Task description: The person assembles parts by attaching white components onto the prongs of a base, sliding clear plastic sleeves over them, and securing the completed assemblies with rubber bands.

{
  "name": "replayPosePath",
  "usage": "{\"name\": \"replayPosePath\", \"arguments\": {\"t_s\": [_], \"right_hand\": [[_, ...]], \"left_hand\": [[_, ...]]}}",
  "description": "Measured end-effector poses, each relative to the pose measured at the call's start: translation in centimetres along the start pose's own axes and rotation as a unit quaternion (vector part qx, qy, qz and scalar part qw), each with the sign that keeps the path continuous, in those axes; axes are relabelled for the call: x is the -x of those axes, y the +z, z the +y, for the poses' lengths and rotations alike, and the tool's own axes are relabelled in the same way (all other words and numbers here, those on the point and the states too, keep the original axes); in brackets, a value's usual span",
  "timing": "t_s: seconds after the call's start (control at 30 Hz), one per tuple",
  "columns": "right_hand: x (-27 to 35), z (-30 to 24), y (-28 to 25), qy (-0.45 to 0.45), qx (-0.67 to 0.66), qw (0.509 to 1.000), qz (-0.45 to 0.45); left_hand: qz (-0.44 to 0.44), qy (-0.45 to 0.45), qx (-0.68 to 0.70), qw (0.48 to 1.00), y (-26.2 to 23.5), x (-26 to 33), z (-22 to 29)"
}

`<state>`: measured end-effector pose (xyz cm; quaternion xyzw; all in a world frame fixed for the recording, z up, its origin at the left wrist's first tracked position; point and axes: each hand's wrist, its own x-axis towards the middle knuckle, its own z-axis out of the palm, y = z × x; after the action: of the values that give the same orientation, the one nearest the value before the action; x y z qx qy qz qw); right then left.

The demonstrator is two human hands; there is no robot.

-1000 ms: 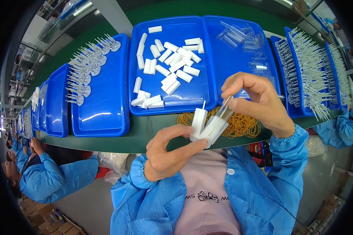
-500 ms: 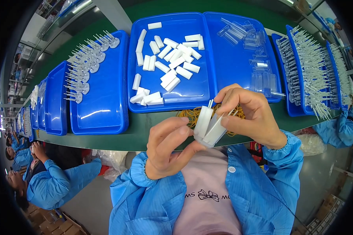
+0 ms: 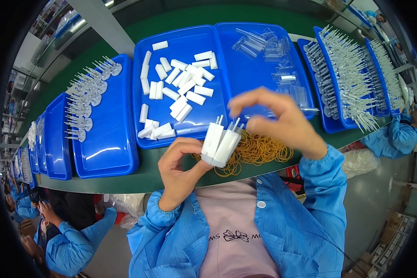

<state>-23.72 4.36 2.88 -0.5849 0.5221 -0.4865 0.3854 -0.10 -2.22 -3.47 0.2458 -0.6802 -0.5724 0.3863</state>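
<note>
Nearest the person, the left hand (image 3: pixel 180 171) is curled around a small bundle of white plastic blocks (image 3: pixel 219 142) with thin clear tips sticking up; the thumb and fingers are closed firmly on the bundle, which is held upright just above the near edge of the belt. The right hand (image 3: pixel 282 123) hovers just beside the bundle's tips with its fingers bent and loosely parted; whether they pinch anything cannot be told. Both forearms are in blue sleeves (image 3: pixel 319 185).

Under the hands lies a loose heap of tan rubber bands (image 3: pixel 259 150) on the green conveyor belt (image 3: pixel 139 178).

Beyond it sits a row of blue trays. The middle tray (image 3: pixel 171 37) holds scattered white plastic blocks (image 3: pixel 180 88). The tray next to it on the right (image 3: pixel 245 78) holds clear plastic pieces (image 3: pixel 264 44). Further right, two trays (image 3: pixel 331 125) carry dense rows of grey and white stick-like parts (image 3: pixel 352 78). To the left, another tray (image 3: pixel 106 148) has clear spoon-shaped parts (image 3: pixel 85 102) at its far end, and more blue trays (image 3: pixel 55 139) run on along the belt.

At lower left another person in a blue coat (image 3: pixel 67 245) is at the same belt, and a second blue-sleeved arm (image 3: pixel 394 136) shows at the right. A grey beam (image 3: pixel 102 23) crosses behind the belt.
</note>
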Motion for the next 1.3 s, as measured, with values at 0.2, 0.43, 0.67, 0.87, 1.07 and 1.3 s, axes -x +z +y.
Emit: {"name": "replayPosePath", "arguments": {"t_s": [0.2, 0.43, 0.67, 0.87, 1.07, 1.3], "right_hand": [[-1.5, 7.7, -8.8, -0.034, 0.537, 0.834, 0.122], [-2.7, 9.3, -8.5, -0.022, 0.650, 0.756, 0.082], [-3.2, 3.8, -3.6, 0.077, -0.050, 0.988, 0.127], [-3.4, 0.4, 0.0, 0.027, -0.119, 0.989, 0.083], [-3.5, -0.3, 1.1, 0.060, -0.138, 0.988, 0.025], [-3.1, -0.2, 1.5, 0.088, -0.154, 0.984, 0.022]], "left_hand": [[0.045, 0.044, -0.061, 0.996, -0.5, -0.4, -0.2], [0.056, 0.142, -0.164, 0.974, -0.5, -0.4, 1.1], [0.044, 0.220, -0.209, 0.952, -0.6, 0.1, 1.2], [0.013, 0.270, -0.222, 0.937, 0.0, 0.3, 1.6], [-0.007, 0.268, -0.216, 0.939, -0.1, 0.6, 2.0], [-0.003, 0.250, -0.185, 0.950, -0.1, 0.7, 2.1]]}}
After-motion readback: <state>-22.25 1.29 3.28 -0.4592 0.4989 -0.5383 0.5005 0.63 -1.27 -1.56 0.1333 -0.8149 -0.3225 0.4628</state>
